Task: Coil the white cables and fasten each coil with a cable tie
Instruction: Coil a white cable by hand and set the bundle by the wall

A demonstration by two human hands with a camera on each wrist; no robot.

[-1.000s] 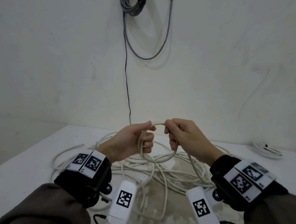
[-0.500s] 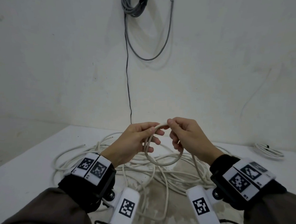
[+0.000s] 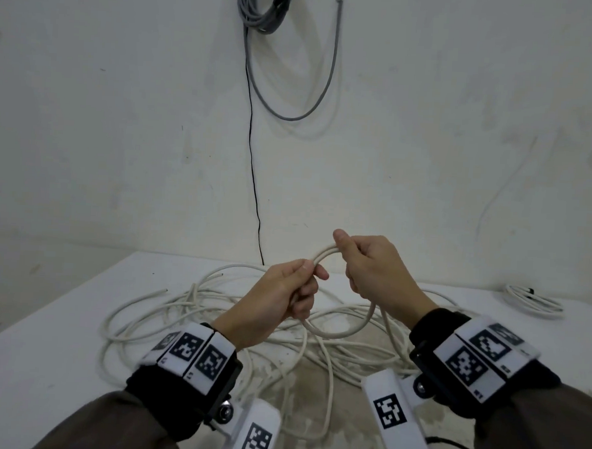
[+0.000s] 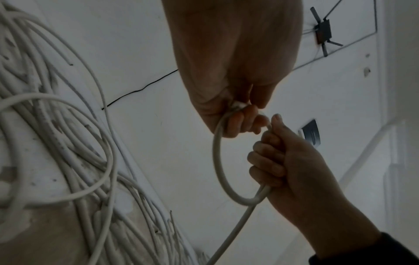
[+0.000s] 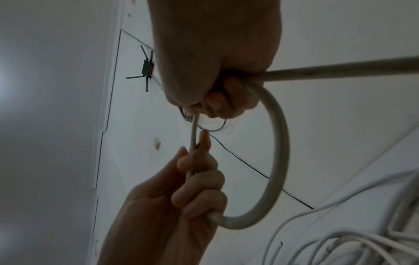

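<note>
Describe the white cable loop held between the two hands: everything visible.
The white cable loop is one round turn of smooth, off-white, rubbery-looking cable, held in the air above the tangled pile on the table. The left hand grips one side, the right hand the other. A tail runs from the right hand down to the pile.

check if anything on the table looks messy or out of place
Yes: most of the white cable lies in a loose, overlapping tangle across the table, uncoiled. Only one small loop is formed, held between the left hand and right hand. A neat coil sits far right.
</note>
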